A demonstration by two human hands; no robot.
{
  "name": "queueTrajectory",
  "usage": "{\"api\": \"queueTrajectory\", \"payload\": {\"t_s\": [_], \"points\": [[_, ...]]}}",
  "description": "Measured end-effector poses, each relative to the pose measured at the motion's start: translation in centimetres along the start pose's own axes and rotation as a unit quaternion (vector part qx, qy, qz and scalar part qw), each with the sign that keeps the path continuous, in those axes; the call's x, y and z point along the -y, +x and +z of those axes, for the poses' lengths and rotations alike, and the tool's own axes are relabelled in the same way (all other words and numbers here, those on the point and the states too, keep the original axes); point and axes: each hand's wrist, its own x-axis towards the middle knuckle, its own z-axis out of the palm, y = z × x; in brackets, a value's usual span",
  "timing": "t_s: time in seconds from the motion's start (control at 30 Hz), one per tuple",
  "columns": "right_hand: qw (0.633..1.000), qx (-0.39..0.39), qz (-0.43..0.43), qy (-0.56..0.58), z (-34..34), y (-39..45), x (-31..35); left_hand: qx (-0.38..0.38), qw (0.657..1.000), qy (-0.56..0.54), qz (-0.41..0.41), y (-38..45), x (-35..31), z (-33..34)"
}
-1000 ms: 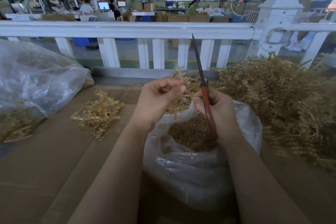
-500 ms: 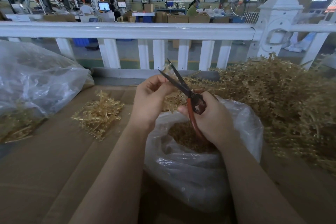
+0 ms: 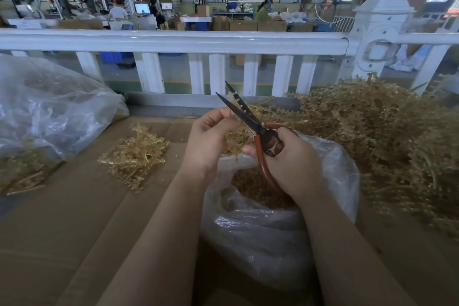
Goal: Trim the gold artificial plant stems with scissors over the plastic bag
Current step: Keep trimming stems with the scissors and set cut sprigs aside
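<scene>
My left hand pinches a gold plant stem over a clear plastic bag that holds gold trimmings. My right hand grips the red handles of the scissors. The dark blades stand apart, pointing up and left, and the stem's tip lies between them. More of the gold stem bunches under my left fingers.
A big heap of gold stems lies at the right. A small pile of gold stems sits on the cardboard surface at the left. Another clear bag lies far left. A white railing runs behind.
The scissors swung from upright with blades together to tilted left with blades apart around the stem. Both hands have stayed over the bag; since half a second ago little has moved.
</scene>
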Motion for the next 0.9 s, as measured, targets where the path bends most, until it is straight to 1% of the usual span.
{"api": "queueTrajectory", "payload": {"t_s": [0.3, 0.53, 0.67, 0.9], "points": [[1.0, -0.014, -0.003, 0.01, 0.05, 0.09, -0.02, 0.01, 0.999, -0.033, 0.014, 0.14, 0.05, 0.07], [1.0, -0.009, -0.001, -0.011, -0.03, 0.23, -0.05, 0.021, 0.999, 0.0, 0.025, 0.05, 0.37, -0.06], [1.0, -0.003, 0.002, -0.011, -0.06, 0.24, -0.21, 0.032, 0.999, -0.003, 0.025, 0.11, 0.31, -0.12], [1.0, 0.018, 0.004, -0.018, -0.15, 0.35, -0.38, -0.018, 0.998, -0.006, 0.063, 0.3, 0.38, -0.54]]}}
